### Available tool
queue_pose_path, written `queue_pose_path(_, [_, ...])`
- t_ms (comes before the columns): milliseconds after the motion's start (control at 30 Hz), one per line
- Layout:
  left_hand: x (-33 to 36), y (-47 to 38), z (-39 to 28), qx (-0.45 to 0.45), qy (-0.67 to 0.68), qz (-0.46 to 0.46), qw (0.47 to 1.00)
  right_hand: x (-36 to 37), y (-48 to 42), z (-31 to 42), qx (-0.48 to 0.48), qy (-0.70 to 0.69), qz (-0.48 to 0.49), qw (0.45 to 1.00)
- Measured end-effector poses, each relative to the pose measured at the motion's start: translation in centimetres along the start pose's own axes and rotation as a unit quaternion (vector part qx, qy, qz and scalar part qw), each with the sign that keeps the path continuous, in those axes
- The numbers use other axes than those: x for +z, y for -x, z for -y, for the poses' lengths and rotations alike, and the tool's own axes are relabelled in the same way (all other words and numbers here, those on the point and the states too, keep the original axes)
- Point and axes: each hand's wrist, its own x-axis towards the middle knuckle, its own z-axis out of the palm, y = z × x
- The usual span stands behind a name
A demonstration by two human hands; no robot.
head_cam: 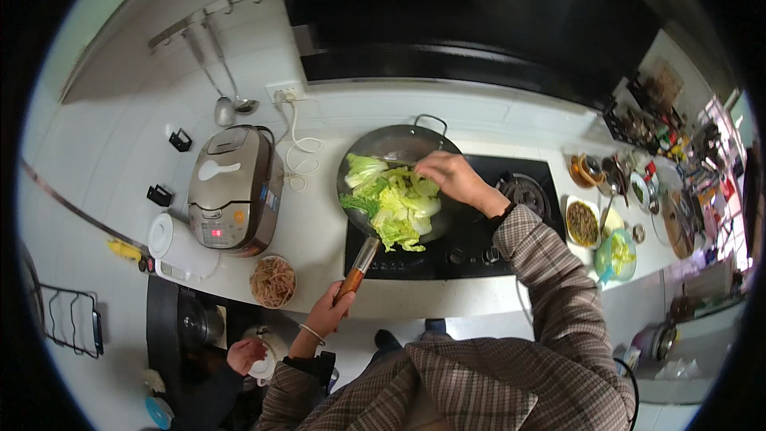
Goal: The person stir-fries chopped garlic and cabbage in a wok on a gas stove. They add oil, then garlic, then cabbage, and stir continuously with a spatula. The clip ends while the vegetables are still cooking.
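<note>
My left hand [326, 312] grips the wooden handle [354, 280] of a dark wok [392, 142]. The wok rests on the left side of a black gas hob [479, 215]. Torn Chinese cabbage leaves [398, 203] are heaped inside, pale green and yellow, some hanging over the near rim. My right hand [455, 176] is over the right part of the wok, its fingertips bent together at the edge of the leaves. A thin strip shows beside those fingertips; whether they hold it is unclear.
A rice cooker [230, 191], a white jug [182, 245] and a bowl of shredded food [273, 281] stand to the left. On the right are a bare burner [523, 191], a minced-food dish [581, 221] and a green basket [615, 256]. Another person's hand [246, 355] is at lower left.
</note>
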Motion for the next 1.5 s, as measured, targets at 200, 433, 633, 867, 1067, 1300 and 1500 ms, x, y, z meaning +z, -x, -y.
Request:
queue_pose_path(200, [0.1,-0.1,0.4,-0.005,0.005,0.003,1.000,-5.2,3.5,10.8,-0.003,0.041,0.112,0.993])
queue_pose_path(433, [-0.3,-0.4,0.2,-0.029,0.010,0.032,0.999,-8.0,6.6,17.9,0.093,-0.038,0.108,0.989])
queue_pose_path(633, [-0.3,-0.5,0.7,-0.023,0.009,0.023,0.999,-2.4,6.6,14.5,0.074,0.125,0.233,0.961])
queue_pose_path(867, [-0.4,-0.7,1.1,-0.001,0.024,0.036,0.999,-3.4,7.0,13.1,0.089,0.082,0.009,0.993])
queue_pose_path(1067, [-0.5,-0.9,1.1,0.004,0.007,0.032,0.999,1.5,6.2,11.3,0.100,0.189,0.137,0.967])
queue_pose_path(1300, [-0.4,-0.7,1.0,-0.011,0.021,0.036,0.999,3.1,10.4,13.3,0.041,0.177,0.164,0.970])
queue_pose_path(1500, [-0.4,-0.6,0.6,-0.002,0.009,0.034,0.999,1.5,9.9,12.4,0.041,0.137,0.092,0.986])
